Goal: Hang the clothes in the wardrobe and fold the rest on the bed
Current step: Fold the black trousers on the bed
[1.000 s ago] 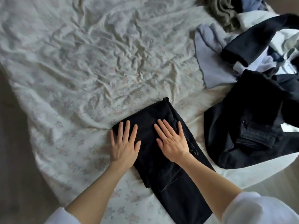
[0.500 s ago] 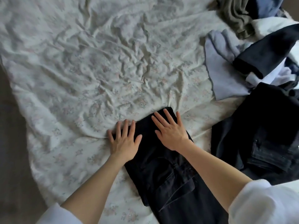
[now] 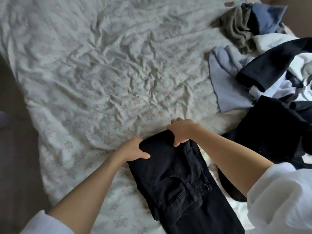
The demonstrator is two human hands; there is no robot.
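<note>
The black jeans (image 3: 177,179) are being folded on the bed (image 3: 101,81), near the right. Their far folded end is being gripped by the left hand (image 3: 133,149) and right hand (image 3: 182,132), fingers curled underneath. Next, that end probably needs drawing nearward over the waistband.

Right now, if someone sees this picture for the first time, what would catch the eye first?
First, the black jeans at the near edge of the bed, with the left hand and the right hand gripping their far folded end. Next, the heap of unfolded clothes on the right, dark, pale blue and white pieces tangled together. Between them spreads the wrinkled flowered sheet.
</note>
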